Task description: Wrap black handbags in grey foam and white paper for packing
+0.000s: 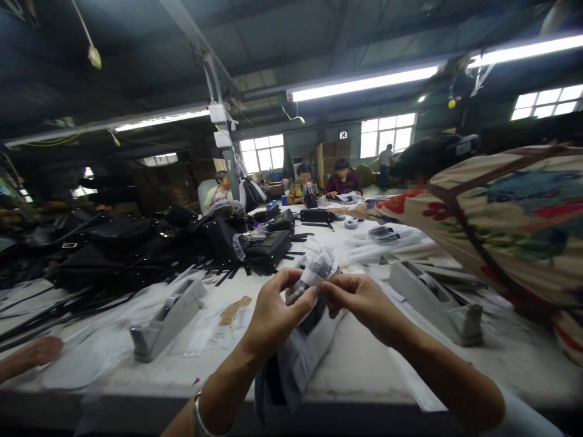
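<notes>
My left hand [276, 306] is closed around a bundle wrapped in thin whitish film [322, 262], with the thumb pressed on its near side. A pale strip [311, 277] crosses the bundle by the thumb. From the bundle a dark strap-like length in the same film [291, 370] hangs over the table's front edge. My right hand [357, 297] pinches at the bundle's right side, fingertips close to the left thumb. Whether a small piece lies in that pinch is hidden.
Grey tape dispensers stand left [170, 318] and right [432, 300] on the white table [359, 376]. Black bags [266, 249] are piled left and ahead. A co-worker's hand [34, 357] lies at far left; a person in a floral top [510, 212] leans in at right.
</notes>
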Tool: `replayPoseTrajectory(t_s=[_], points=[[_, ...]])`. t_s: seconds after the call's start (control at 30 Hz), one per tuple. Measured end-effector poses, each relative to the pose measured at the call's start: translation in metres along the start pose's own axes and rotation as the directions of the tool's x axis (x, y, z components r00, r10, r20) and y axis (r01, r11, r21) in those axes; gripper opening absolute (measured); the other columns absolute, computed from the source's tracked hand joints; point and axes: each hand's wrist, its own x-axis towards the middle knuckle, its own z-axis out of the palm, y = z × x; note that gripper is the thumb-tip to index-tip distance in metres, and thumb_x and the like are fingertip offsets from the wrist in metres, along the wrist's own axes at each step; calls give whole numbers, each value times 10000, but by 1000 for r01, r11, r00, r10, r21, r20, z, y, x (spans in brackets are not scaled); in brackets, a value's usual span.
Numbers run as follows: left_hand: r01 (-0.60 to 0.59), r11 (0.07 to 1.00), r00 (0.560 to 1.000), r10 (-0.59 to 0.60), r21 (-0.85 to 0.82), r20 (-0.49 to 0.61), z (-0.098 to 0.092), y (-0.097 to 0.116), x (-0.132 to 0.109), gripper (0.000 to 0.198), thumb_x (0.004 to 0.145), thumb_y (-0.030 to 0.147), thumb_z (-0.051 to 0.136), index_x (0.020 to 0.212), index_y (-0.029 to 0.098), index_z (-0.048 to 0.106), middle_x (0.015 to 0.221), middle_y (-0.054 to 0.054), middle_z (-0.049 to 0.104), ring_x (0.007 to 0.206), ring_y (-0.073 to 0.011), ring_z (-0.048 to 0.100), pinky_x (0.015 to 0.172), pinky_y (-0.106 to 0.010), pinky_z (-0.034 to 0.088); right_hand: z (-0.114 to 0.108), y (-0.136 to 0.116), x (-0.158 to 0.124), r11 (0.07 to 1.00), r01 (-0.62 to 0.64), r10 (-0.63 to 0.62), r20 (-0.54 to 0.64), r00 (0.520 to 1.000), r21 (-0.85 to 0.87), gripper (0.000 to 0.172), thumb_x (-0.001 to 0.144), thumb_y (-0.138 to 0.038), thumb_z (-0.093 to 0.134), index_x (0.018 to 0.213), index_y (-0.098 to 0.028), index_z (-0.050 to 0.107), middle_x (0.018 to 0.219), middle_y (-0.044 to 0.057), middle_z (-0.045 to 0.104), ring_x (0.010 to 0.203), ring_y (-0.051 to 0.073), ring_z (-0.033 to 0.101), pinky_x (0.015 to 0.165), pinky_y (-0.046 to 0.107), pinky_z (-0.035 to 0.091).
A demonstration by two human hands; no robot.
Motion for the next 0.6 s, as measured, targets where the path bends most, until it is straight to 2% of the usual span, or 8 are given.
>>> replayPoseTrajectory(t_s=[0.1, 0.2, 0.27, 0.37, 0.43, 0.6], points=[[7, 1000, 1000, -8, 21, 5, 1, 3, -1, 210, 830, 339, 678, 996, 210, 662, 909, 1, 707, 855, -185, 651, 770, -272, 477, -5, -3, -6, 995, 54, -49, 58, 997, -87, 193, 883, -259, 601, 743, -165, 696, 667, -8, 668, 630, 122, 621, 636, 224, 472], [-4, 999, 1000, 5, 49, -23, 5, 5, -4, 197, 811, 323, 688, 970, 209, 663, 902, 3, 705, 867, -187, 648, 782, -272, 476, -7, -3, -11, 953, 125, -128, 4, 992, -276, 233, 861, -101, 506, 721, -180, 674, 667, -15, 675, 667, 126, 637, 675, 225, 469], [-4, 998, 1000, 6, 67, -29, 6, 6, -6, 189, 799, 312, 693, 956, 208, 667, 888, 4, 704, 862, -189, 648, 775, -272, 477, -6, -1, -12, 938, 121, -139, -32, 990, -326, 203, 877, -112, 502, 766, -188, 653, 674, -18, 681, 662, 133, 645, 667, 234, 471], [9, 998, 1000, -8, 67, -10, 6, 8, -8, 189, 805, 303, 685, 969, 209, 670, 898, 4, 709, 861, -191, 651, 769, -274, 477, -2, 6, -9, 970, 114, -128, -49, 991, -214, 88, 909, -197, 538, 942, -197, 620, 706, -18, 685, 650, 152, 650, 658, 260, 498], [20, 998, 1000, -21, 56, 2, 5, 9, -9, 194, 814, 306, 677, 982, 209, 668, 913, 1, 713, 862, -192, 652, 777, -279, 475, 2, 11, -5, 984, 144, -150, -44, 988, -105, 114, 915, -251, 566, 1003, -202, 619, 756, -7, 689, 695, 170, 654, 710, 293, 524], [27, 999, 999, -28, 32, 18, 4, 11, -8, 215, 833, 335, 668, 1006, 208, 663, 941, -10, 714, 882, -203, 652, 777, -289, 473, 8, 18, -1, 980, 183, -178, -68, 982, 78, 266, 886, -364, 651, 1112, -225, 669, 1041, 37, 716, 974, 228, 653, 930, 379, 504]])
